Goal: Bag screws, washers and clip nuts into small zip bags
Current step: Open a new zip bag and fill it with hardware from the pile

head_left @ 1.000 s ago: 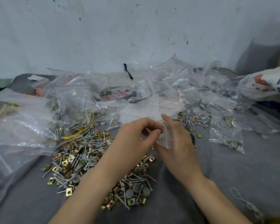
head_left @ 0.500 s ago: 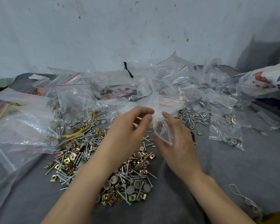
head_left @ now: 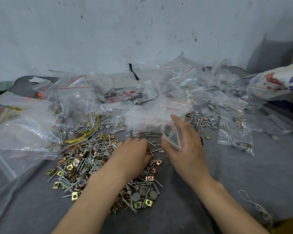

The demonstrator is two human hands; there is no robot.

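Observation:
A loose heap of screws, grey washers and gold clip nuts lies on the grey cloth in front of me. My right hand holds a small clear zip bag with its mouth spread; a clip nut shows inside it. My left hand is palm down on the heap's right part, fingers curled among the screws; what they pinch is hidden.
Many filled and empty zip bags are piled along the back by the wall. Large clear bags sit at the left, a printed sack at the right, and a white string near the front right.
My left hand has dropped from the bag's mouth down onto the heap. The right hand has kept the small bag and shifted slightly right.

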